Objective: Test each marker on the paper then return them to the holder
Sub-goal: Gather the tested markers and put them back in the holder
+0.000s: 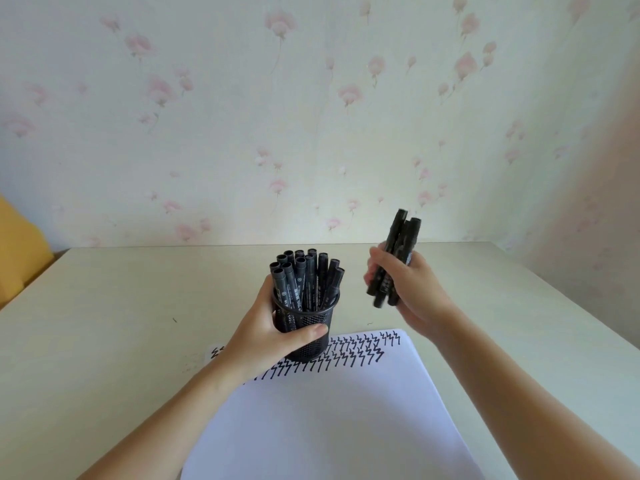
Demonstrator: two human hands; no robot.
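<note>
1. We see the left hand [273, 336] wrapped around a black round wire-mesh holder [304, 323], thumb across its near side, fingers curled behind. The holder's base is over the far edge of a white sheet of paper [332, 417].
2. A cluster of capped black markers [304, 275] stands upright in that holder; white print runs along their barrels, too small for us to read.
3. The right hand [408, 289] grips a small bundle of black markers [394, 258], caps up, raised above the pale desk [121, 306] to the right of the holder. Their lettering is blurred.
4. The paper lies at the desk's near edge, with rows of black zigzag test marks [356, 351] along its far edge.
5. Behind the desk's far edge stands floral wallpaper [311, 116].
</note>
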